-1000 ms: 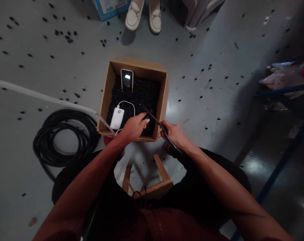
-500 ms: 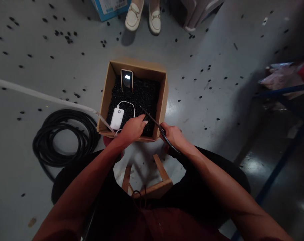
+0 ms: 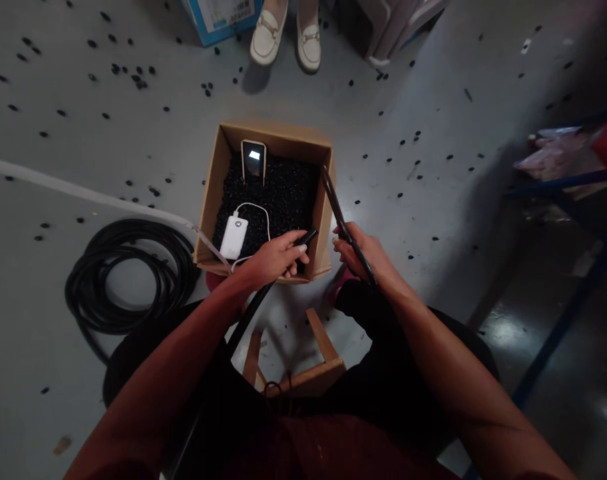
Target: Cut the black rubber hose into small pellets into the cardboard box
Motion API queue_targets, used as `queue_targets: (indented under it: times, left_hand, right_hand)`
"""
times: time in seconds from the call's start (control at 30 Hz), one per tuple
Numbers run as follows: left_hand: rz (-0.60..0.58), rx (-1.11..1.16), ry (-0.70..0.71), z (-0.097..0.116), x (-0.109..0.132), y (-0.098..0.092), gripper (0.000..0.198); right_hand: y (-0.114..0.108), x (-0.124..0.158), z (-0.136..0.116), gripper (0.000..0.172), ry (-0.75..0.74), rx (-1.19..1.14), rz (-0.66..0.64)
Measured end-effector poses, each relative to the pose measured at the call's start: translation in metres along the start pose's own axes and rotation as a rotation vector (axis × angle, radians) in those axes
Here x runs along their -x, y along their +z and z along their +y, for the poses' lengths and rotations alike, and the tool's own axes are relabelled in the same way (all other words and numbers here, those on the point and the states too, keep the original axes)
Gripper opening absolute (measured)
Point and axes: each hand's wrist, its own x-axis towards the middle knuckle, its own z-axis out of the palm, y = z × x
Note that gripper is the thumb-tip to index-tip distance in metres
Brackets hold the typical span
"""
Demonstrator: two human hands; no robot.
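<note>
My left hand is closed around a black ribbed tube over the box's near right corner; its short end points right. A longer black length runs from under that hand towards my lap. To the right, just outside the box, my right hand grips a long, dark pair of scissors, tips pointing away from me. The scissors stand apart from the tube. Below lies the cardboard box, holding many small black pieces, a phone leaning upright and a white power bank with a white cable.
A coil of black tube lies on the floor to the left. A wooden stool is between my legs. Another person's white shoes are beyond the box, by a blue carton. Blue rack bars stand at right. Black bits are scattered around.
The scissors have swung from pointing left over the box to pointing away, and my right hand has shifted right. My left hand has moved slightly right, and the black tube now shows in it.
</note>
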Motion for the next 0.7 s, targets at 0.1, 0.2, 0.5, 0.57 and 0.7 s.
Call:
queue_targets:
  times: [0.1,0.2,0.5,0.57,0.7]
  left_hand:
    - [0.029,0.006,-0.021,-0.001,-0.001,0.001,0.047]
    - [0.133,-0.054,0.007,-0.003,-0.004,-0.001,0.041]
    - [0.285,-0.249,0.177,-0.011,-0.011,-0.005,0.025]
    - [0.274,-0.247,0.199,-0.011,-0.011,-0.005,0.029]
    - [0.271,-0.257,0.197,-0.01,-0.011,-0.006,0.035]
  right_hand:
    - [-0.003,0.0,-0.002,0.039,-0.005,-0.045,-0.002]
    - [-0.002,0.001,-0.003,0.044,-0.02,-0.01,-0.021]
    - [0.007,0.008,-0.006,0.044,-0.097,0.014,-0.054]
    - [0.008,0.01,-0.007,0.046,-0.113,-0.02,-0.086]
    - [0.008,0.01,-0.007,0.055,-0.149,-0.009,-0.134]
